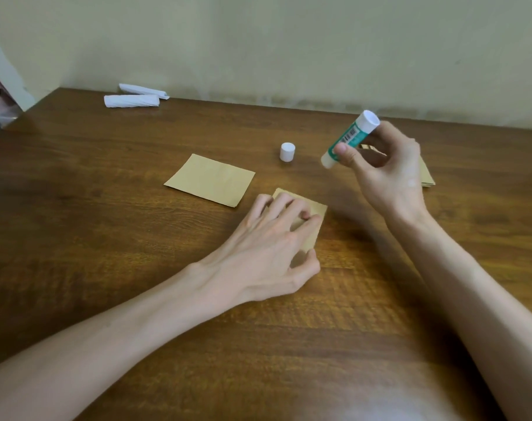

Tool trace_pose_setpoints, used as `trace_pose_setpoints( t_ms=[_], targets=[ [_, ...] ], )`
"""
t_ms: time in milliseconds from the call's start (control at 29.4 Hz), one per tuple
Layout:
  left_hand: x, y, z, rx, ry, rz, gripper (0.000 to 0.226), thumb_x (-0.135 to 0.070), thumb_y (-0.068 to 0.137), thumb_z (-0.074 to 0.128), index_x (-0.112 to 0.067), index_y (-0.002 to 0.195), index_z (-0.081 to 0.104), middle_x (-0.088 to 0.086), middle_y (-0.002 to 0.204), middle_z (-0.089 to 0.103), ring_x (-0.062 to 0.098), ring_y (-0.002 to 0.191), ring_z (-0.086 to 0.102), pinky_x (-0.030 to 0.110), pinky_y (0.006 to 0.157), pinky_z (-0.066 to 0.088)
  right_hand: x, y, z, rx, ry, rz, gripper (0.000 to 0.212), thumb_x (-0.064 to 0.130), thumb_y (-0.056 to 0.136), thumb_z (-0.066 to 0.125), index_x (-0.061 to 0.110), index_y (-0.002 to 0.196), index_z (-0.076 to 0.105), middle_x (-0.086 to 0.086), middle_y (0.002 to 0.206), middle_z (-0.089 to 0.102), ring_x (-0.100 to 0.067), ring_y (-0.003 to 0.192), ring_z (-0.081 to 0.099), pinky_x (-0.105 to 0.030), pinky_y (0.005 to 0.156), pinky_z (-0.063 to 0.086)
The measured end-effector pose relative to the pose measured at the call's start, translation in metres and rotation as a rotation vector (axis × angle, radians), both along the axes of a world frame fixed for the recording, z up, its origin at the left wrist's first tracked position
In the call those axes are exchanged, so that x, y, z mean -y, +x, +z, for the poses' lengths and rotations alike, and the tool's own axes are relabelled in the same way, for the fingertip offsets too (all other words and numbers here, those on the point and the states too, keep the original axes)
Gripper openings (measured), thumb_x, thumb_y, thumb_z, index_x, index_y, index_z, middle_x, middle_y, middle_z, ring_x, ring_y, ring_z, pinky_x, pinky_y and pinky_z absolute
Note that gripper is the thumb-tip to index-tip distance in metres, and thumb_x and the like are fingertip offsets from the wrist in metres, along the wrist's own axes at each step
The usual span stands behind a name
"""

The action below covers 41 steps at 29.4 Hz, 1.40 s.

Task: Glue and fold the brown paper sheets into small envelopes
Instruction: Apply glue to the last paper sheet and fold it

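The folded sheet (pixel 315 209) is pinned mid-worktop (pixel 106 238) under the left hand's (pixel 264 253) curled fingers. The uncapped glue stick (pixel 347 140) is gripped aloft by the right hand (pixel 389 180). Should that pressure be eased, the fold could be lost, and wood smeared by a stray dab.

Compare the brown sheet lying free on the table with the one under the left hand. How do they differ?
The free sheet lies untouched; the near sheet is held down by the left hand. The free sheet shows whole; the near sheet is partly hidden by fingers. The free sheet looks larger; the near sheet may be folded. Both are brown paper lying on the wooden table.
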<state>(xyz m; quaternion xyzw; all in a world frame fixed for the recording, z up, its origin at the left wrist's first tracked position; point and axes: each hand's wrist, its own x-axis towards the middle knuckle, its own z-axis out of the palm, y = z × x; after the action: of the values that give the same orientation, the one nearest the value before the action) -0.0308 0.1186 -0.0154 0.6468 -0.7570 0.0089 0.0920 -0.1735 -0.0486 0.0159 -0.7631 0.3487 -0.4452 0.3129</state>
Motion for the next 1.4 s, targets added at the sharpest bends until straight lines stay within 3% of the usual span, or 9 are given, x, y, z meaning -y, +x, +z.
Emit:
trace_pose_setpoints(
  t_ms=[136, 306, 442, 613, 783, 1055, 1225, 1327, 1395],
  targets=[
    [0.011, -0.009, 0.002, -0.013, -0.017, 0.079, 0.058, -0.051, 0.102, 0.024, -0.02, 0.139, 0.056, -0.004, 0.123, 0.042, 0.015, 0.117, 0.034, 0.04, 0.105, 0.03, -0.004, -0.004, -0.002, 0.024, 0.056, 0.038, 0.028, 0.029, 0.093, 0.082, 0.011, 0.11, 0.069, 0.008, 0.105, 0.074, -0.002, 0.1, 0.072, -0.026, 0.094, 0.058],
    [0.008, 0.007, 0.003, -0.15, -0.071, 0.103, 0.043, -0.039, 0.104, 0.038, -0.024, 0.14, 0.054, -0.007, 0.124, 0.044, 0.012, 0.117, 0.038, 0.036, 0.105, 0.035, -0.007, -0.009, -0.008, -0.008, 0.121, 0.075, 0.026, 0.033, 0.094, 0.081, 0.018, 0.112, 0.07, 0.01, 0.109, 0.074, -0.001, 0.104, 0.071, -0.017, 0.094, 0.053],
    [0.005, 0.043, 0.002, -0.223, -0.074, 0.123, 0.035, -0.02, 0.101, 0.05, -0.026, 0.134, 0.061, -0.014, 0.124, 0.05, 0.006, 0.124, 0.042, 0.032, 0.113, 0.036, -0.009, -0.007, -0.009, -0.091, 0.142, 0.147, 0.029, 0.028, 0.095, 0.079, 0.015, 0.119, 0.071, 0.012, 0.114, 0.072, 0.012, 0.098, 0.068, -0.004, 0.083, 0.049],
    [0.008, 0.054, -0.006, -0.266, -0.069, 0.115, 0.034, -0.037, 0.097, 0.058, -0.031, 0.13, 0.06, -0.018, 0.127, 0.052, 0.004, 0.126, 0.042, 0.029, 0.11, 0.033, -0.013, 0.006, -0.008, -0.131, 0.124, 0.23, 0.026, 0.022, 0.094, 0.08, 0.014, 0.117, 0.071, 0.014, 0.112, 0.072, 0.004, 0.1, 0.071, -0.009, 0.083, 0.052],
    [0.011, 0.052, -0.01, -0.211, -0.102, 0.092, 0.037, -0.04, 0.095, 0.062, -0.028, 0.129, 0.056, -0.016, 0.126, 0.049, 0.006, 0.124, 0.041, 0.028, 0.103, 0.03, -0.014, 0.013, -0.008, -0.189, 0.07, 0.306, 0.029, 0.02, 0.094, 0.079, 0.015, 0.121, 0.069, 0.014, 0.111, 0.071, 0.0, 0.104, 0.07, -0.013, 0.087, 0.055],
    [0.01, 0.054, -0.016, -0.168, -0.118, 0.091, 0.044, -0.056, 0.091, 0.049, -0.029, 0.124, 0.059, -0.017, 0.124, 0.051, 0.008, 0.119, 0.045, 0.027, 0.099, 0.028, -0.014, 0.026, -0.017, -0.266, 0.017, 0.336, 0.038, 0.03, 0.094, 0.08, 0.017, 0.127, 0.068, 0.008, 0.114, 0.074, -0.01, 0.104, 0.074, -0.037, 0.094, 0.061],
    [0.008, 0.054, -0.017, -0.187, -0.124, 0.081, 0.042, -0.055, 0.092, 0.05, -0.029, 0.125, 0.058, -0.017, 0.125, 0.051, 0.008, 0.122, 0.046, 0.032, 0.103, 0.035, -0.017, 0.028, -0.021, -0.283, -0.024, 0.31, 0.035, 0.029, 0.092, 0.082, 0.016, 0.122, 0.069, 0.01, 0.107, 0.075, -0.007, 0.097, 0.074, -0.031, 0.088, 0.062],
    [0.007, 0.054, -0.017, -0.182, -0.121, 0.079, 0.045, -0.056, 0.092, 0.049, -0.028, 0.126, 0.057, -0.015, 0.126, 0.052, 0.008, 0.125, 0.045, 0.029, 0.103, 0.033, -0.019, 0.029, -0.022, -0.271, -0.045, 0.301, 0.041, 0.04, 0.087, 0.085, 0.016, 0.119, 0.072, 0.012, 0.103, 0.076, -0.005, 0.097, 0.073, -0.028, 0.087, 0.061],
    [0.007, 0.054, -0.017, -0.176, -0.114, 0.075, 0.047, -0.056, 0.093, 0.046, -0.027, 0.128, 0.058, -0.014, 0.128, 0.052, 0.007, 0.125, 0.046, 0.026, 0.102, 0.03, -0.018, 0.029, -0.023, -0.272, -0.044, 0.308, 0.033, 0.035, 0.09, 0.083, 0.015, 0.115, 0.073, 0.012, 0.1, 0.076, -0.005, 0.096, 0.074, -0.031, 0.089, 0.061]
  ],
)
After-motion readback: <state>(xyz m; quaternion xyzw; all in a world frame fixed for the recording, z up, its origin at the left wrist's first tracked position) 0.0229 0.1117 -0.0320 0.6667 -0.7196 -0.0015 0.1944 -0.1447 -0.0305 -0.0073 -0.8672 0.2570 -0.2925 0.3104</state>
